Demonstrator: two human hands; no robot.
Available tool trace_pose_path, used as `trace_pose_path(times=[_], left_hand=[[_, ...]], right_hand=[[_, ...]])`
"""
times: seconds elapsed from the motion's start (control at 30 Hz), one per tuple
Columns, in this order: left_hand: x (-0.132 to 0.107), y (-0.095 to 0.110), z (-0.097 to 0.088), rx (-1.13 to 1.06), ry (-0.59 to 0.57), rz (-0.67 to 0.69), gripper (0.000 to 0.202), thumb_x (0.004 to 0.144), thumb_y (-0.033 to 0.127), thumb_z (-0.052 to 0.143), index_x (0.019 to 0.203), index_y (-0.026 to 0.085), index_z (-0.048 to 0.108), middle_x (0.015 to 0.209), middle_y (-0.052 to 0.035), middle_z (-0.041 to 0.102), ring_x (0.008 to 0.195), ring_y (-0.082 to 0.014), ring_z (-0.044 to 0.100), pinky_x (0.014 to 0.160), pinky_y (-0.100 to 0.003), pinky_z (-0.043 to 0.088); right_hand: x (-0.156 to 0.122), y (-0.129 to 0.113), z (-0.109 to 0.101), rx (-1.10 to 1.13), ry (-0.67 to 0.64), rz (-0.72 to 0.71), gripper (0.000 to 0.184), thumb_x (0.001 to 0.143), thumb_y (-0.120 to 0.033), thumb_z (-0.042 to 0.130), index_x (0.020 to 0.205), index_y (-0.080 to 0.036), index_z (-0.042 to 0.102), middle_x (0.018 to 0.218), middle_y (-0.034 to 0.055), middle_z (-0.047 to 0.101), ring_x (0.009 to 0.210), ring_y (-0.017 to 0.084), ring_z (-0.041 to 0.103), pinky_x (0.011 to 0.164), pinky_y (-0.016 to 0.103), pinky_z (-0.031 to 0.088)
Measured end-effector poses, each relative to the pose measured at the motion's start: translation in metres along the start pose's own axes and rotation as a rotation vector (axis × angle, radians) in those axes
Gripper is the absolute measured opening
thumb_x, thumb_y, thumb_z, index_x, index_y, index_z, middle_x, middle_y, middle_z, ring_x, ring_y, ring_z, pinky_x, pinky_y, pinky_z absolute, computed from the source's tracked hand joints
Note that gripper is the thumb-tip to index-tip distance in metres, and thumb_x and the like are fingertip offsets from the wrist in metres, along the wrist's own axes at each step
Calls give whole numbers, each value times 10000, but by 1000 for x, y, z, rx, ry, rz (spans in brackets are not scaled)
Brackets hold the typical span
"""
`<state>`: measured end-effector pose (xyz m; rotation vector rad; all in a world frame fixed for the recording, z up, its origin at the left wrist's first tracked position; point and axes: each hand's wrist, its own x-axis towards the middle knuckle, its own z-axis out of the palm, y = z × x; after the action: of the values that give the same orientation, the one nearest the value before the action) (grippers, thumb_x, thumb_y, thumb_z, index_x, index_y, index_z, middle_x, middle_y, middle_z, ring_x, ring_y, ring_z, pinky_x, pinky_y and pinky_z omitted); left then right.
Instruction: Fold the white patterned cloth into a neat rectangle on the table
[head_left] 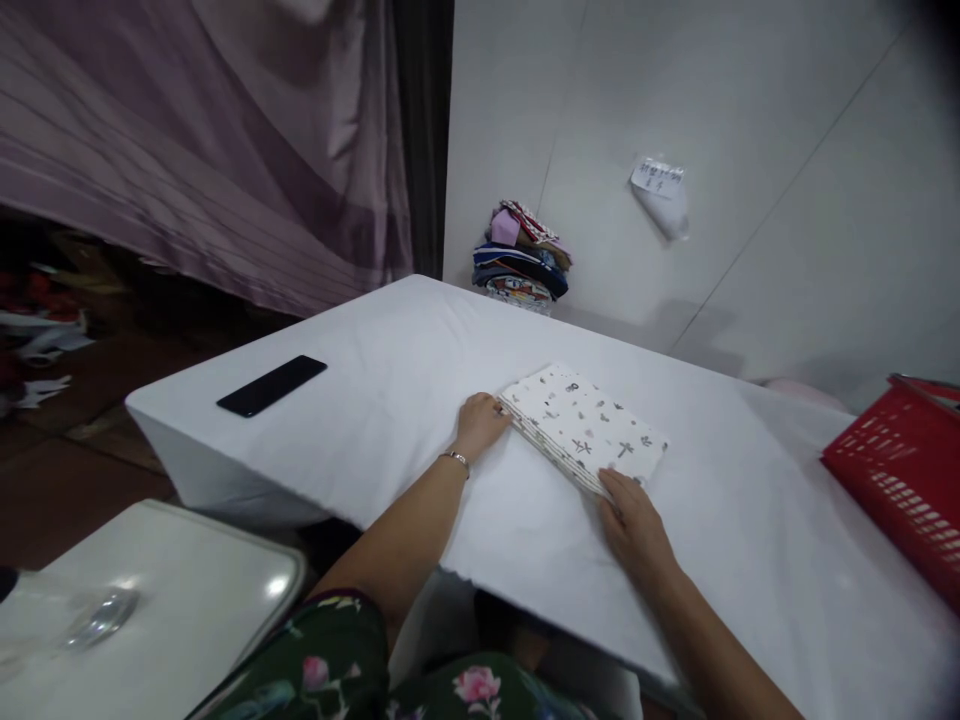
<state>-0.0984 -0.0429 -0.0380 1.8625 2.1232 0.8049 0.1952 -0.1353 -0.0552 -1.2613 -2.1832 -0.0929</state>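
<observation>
A folded white cloth [589,420] printed with small dark figures lies flat on the white-covered table [420,350], its layers showing along the near edge. My left hand [481,424], with a bracelet at the wrist, is closed on the cloth's left corner. At the near right corner, my right hand [634,515] grips the edge, thumb beneath and fingers on top. Both hands rest at table height with the cloth between them.
A black phone [272,385] lies on the table's left part. At the right edge stands a red plastic basket [900,470]. Folded fabrics [521,260] are stacked by the wall behind. A pale stool-like surface [187,590] sits lower left, and a purple curtain [300,150] hangs back left.
</observation>
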Motion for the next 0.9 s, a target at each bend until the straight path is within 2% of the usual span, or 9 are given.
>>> trace_pose_path(times=[0.17, 0.33, 0.5, 0.6, 0.77, 0.9], left_hand=[[-1, 1, 3, 4, -23, 8, 232, 730, 308, 585, 939, 226, 644, 1161, -46, 566, 1094, -214, 487, 937, -327, 335], [-2, 2, 4, -39, 53, 42, 186, 756, 289, 573, 917, 231, 645, 1150, -33, 580, 1089, -198, 491, 936, -333, 333], [-2, 2, 2, -53, 56, 54, 122, 786, 257, 534, 781, 222, 650, 1054, -19, 622, 1036, -179, 513, 912, -316, 347], [2, 2, 0, -39, 57, 58, 136, 786, 215, 513, 780, 220, 648, 1044, -22, 626, 1032, -177, 512, 903, -308, 354], [8, -2, 1, 29, 127, -15, 139, 783, 207, 505, 772, 201, 643, 1017, -56, 630, 1022, -213, 511, 882, -355, 349], [8, -4, 2, 8, 94, -18, 144, 786, 224, 506, 781, 204, 649, 951, -39, 647, 984, -203, 533, 883, -359, 338]], right_hand=[[0, 0, -3, 36, -39, 98, 345, 893, -331, 409, 1160, -184, 569, 1167, 92, 615, 1099, 234, 552, 947, 444, 455], [1, -2, -4, 62, -32, 155, 349, 896, -339, 399, 1162, -180, 561, 1149, 96, 625, 1078, 241, 565, 931, 448, 466], [0, -3, 0, 33, 5, 81, 340, 895, -331, 404, 1157, -188, 567, 1140, 98, 626, 1084, 240, 557, 934, 449, 463], [-1, -2, 0, -17, 24, 25, 345, 889, -324, 424, 1156, -164, 571, 1144, 117, 618, 1081, 246, 555, 938, 454, 459], [-3, -2, -4, -64, 23, -47, 307, 895, -283, 422, 1111, -152, 597, 1116, 120, 631, 1057, 237, 571, 952, 452, 449], [-3, -1, -4, -45, 19, -68, 294, 885, -267, 441, 1109, -153, 593, 1121, 124, 622, 1061, 236, 564, 951, 450, 449]])
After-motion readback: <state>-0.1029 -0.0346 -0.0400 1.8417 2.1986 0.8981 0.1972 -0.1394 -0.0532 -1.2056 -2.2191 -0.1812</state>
